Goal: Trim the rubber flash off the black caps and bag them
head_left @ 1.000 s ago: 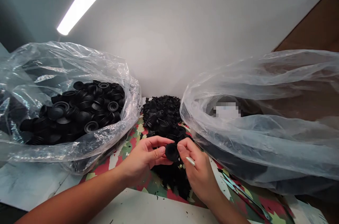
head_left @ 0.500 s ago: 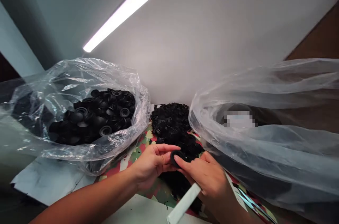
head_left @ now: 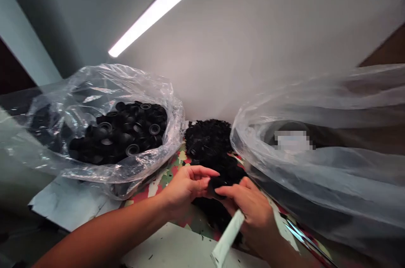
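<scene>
Between both hands is a small round black part (head_left: 216, 187), rubber-like and turned so that its face is hard to make out. My left hand (head_left: 185, 185) pinches its left edge with thumb and fingers. On the near right side, the thumb and fingers of my right hand (head_left: 253, 207) press on it. A flat white handle (head_left: 228, 236), seemingly wrapped in tape, sticks out toward me from the right palm; its other end is hidden by the hand. Beyond and under the hands lies a heap of black scraps and ribbed black pieces (head_left: 209, 137).
A clear plastic bag (head_left: 175, 120) on the left holds many ribbed black round parts (head_left: 126, 133). Another clear bag (head_left: 316, 175) stands open on the right. Metal scissors or tweezers (head_left: 303, 238) lie by its base. A patterned cover (head_left: 164, 175) and white sheet (head_left: 171, 242) cover the table.
The round part has tilted in the fingers, so its ringed face no longer shows clearly. Both hands have shifted slightly right in the picture, along with the whole scene.
</scene>
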A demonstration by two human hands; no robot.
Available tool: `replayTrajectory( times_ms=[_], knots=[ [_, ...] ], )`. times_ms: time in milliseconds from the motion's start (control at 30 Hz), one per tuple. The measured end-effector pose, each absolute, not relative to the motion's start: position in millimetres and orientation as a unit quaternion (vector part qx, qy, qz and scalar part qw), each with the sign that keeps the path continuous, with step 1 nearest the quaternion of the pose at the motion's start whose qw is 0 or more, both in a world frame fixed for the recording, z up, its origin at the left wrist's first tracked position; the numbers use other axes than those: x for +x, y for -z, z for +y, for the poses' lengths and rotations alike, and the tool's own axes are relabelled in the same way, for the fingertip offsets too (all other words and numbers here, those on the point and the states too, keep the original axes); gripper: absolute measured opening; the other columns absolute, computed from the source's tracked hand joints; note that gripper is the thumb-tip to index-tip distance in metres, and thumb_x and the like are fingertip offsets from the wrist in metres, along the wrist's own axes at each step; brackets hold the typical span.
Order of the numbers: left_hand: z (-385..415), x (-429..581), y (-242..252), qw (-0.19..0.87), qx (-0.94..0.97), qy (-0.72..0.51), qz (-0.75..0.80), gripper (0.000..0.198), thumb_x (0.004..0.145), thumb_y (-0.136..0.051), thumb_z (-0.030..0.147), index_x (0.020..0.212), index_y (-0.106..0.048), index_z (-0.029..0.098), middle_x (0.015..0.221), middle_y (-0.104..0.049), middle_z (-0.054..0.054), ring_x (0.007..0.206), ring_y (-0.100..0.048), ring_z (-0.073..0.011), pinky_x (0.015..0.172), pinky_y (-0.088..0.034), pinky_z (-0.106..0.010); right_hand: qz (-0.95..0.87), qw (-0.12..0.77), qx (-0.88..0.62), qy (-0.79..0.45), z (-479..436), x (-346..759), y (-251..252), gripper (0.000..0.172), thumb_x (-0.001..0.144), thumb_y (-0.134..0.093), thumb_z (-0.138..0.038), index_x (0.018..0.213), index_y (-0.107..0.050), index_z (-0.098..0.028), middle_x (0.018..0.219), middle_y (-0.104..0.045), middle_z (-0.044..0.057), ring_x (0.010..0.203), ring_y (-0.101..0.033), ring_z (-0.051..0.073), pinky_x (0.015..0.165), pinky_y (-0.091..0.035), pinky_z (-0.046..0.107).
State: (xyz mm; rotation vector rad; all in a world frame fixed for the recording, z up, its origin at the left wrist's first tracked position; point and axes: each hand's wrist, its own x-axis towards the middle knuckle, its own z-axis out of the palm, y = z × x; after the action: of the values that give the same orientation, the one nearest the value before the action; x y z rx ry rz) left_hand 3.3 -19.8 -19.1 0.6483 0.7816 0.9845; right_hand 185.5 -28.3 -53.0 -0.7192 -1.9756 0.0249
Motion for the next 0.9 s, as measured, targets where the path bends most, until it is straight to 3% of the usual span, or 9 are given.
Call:
replayTrajectory(
  times_ms=[133, 233, 333, 533, 700, 900],
  knots=[
    [-15, 2, 7, 0.752, 0.315, -0.451, 0.363, 0.039, 0.049, -0.1, 0.028, 0.08, -0.081, 0.014, 0.071, -0.076, -0.005, 0.066, -0.069, -0.0161, 0.067, -0.05, -0.027, -0.754, 0.542, -0.369, -0.034, -32, 178, 47, 0.005, 0.098, -0.06, -0.025, 0.094, -0.058, -0.024, 0.052, -0.052, -0.009, 0.045, -0.043, 0.012, 0.05, -0.036, 0.026],
    [-13, 1, 3, 0.748, 0.332, -0.448, 0.36, 0.037, 0.053, -0.099, 0.028, 0.081, -0.081, 0.014, 0.074, -0.078, -0.006, 0.066, -0.068, -0.0164, 0.065, -0.049, -0.026, -0.715, 0.561, -0.412, -0.07, -31, 180, 50, 0.017, 0.097, -0.063, -0.036, 0.088, -0.053, -0.025, 0.051, -0.045, -0.012, 0.042, -0.038, 0.01, 0.047, -0.035, 0.025],
    [-14, 0, 3, 0.747, 0.338, -0.445, 0.359, 0.035, 0.056, -0.098, 0.028, 0.082, -0.081, 0.013, 0.074, -0.077, -0.006, 0.065, -0.066, -0.0148, 0.064, -0.047, -0.026, -0.729, 0.547, -0.404, -0.079, -30, 184, 47, 0.029, 0.099, -0.062, -0.042, 0.077, -0.057, -0.023, 0.053, -0.05, -0.007, 0.045, -0.041, 0.011, 0.048, -0.035, 0.026],
    [-15, -3, 3, 0.756, 0.335, -0.433, 0.36, 0.03, 0.066, -0.093, 0.03, 0.088, -0.08, 0.014, 0.081, -0.078, -0.009, 0.075, -0.071, -0.0195, 0.067, -0.05, -0.028, -0.727, 0.575, -0.37, -0.068, -29, 188, 36, 0.06, 0.105, -0.038, -0.056, 0.062, -0.06, -0.021, 0.05, -0.053, 0.0, 0.051, -0.047, 0.015, 0.049, -0.036, 0.028],
    [-17, 0, 2, 0.752, 0.327, -0.432, 0.375, 0.035, 0.06, -0.096, 0.033, 0.085, -0.081, 0.013, 0.078, -0.077, -0.007, 0.069, -0.069, -0.0161, 0.067, -0.053, -0.028, -0.785, 0.542, -0.298, -0.025, -28, 190, 29, 0.045, 0.109, -0.038, -0.044, 0.093, -0.072, -0.018, 0.055, -0.062, -0.001, 0.048, -0.048, 0.013, 0.053, -0.035, 0.029],
    [-15, 3, 3, 0.739, 0.33, -0.446, 0.383, 0.039, 0.053, -0.099, 0.034, 0.082, -0.082, 0.014, 0.07, -0.075, -0.004, 0.063, -0.066, -0.0131, 0.064, -0.053, -0.025, -0.837, 0.451, -0.307, 0.031, -22, 187, 32, 0.031, 0.108, -0.047, -0.035, 0.099, -0.069, -0.015, 0.07, -0.076, 0.002, 0.053, -0.061, 0.012, 0.058, -0.033, 0.032]
  ],
)
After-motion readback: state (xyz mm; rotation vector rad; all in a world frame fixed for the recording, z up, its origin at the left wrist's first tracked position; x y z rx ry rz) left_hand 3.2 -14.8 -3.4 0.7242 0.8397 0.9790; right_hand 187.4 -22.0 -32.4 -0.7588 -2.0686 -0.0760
